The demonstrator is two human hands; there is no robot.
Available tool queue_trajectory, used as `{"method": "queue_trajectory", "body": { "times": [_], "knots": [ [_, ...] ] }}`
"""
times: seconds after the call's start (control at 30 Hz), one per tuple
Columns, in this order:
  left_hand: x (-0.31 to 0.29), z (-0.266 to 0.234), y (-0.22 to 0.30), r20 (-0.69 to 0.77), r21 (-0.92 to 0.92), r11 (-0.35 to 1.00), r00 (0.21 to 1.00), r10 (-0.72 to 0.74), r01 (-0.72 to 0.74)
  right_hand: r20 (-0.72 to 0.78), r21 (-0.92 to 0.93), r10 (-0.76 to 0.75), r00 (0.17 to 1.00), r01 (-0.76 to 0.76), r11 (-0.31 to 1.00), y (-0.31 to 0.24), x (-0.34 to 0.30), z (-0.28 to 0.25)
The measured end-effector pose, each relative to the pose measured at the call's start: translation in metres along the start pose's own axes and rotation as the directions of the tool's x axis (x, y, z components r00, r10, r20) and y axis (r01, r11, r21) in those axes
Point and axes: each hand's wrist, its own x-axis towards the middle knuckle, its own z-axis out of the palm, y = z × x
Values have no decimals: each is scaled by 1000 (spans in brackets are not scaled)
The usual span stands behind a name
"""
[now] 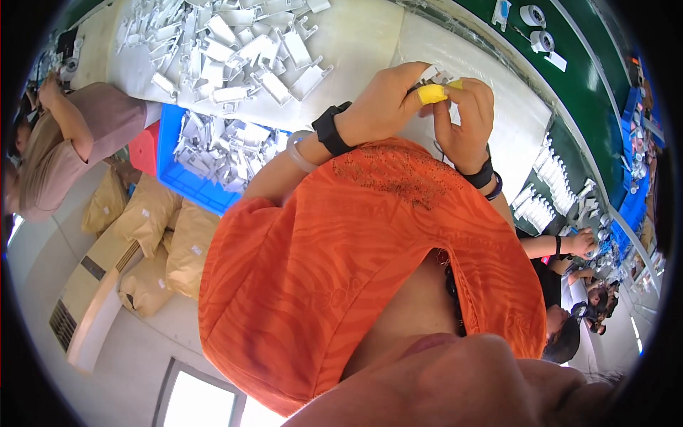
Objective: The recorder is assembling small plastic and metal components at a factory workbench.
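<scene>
Our left hand (pixel 388 94) (yellow wrap (pixel 430 94) on its thumb) pinches a white part (pixel 437 74); whether our right hand (pixel 469 127) grips it, we cannot tell.

Bright, mostly even white light. Window (pixel 199 401) at lower left blown out. Pale sheen on table (pixel 363 50); hazy glare spot on green surface (pixel 587 92). Shadows soft. Left hand (pixel 384 96), right hand (pixel 466 124) fairly sharp. Far-right workers (pixel 576 293) tiny, indistinct. Strong fisheye bend toward rim; corners black.
</scene>
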Motion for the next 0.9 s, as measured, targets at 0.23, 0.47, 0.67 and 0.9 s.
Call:
{"method": "queue_trajectory", "body": {
  "times": [0.23,0.47,0.67,0.9],
  "knots": [
    [1,-5,6,67,5,996,993,-93,92,76,63,-72,995,67,996,14,3,-4],
    [-2,-3,-2,97,-191,964,981,-167,183,65,105,-112,992,105,989,15,7,-3],
    [-4,0,-5,43,-125,984,992,-121,125,65,101,-108,992,101,990,8,11,-4],
    [-7,4,-6,-14,-49,998,999,-37,37,65,89,-109,992,103,991,7,6,-3]
  ]
}}
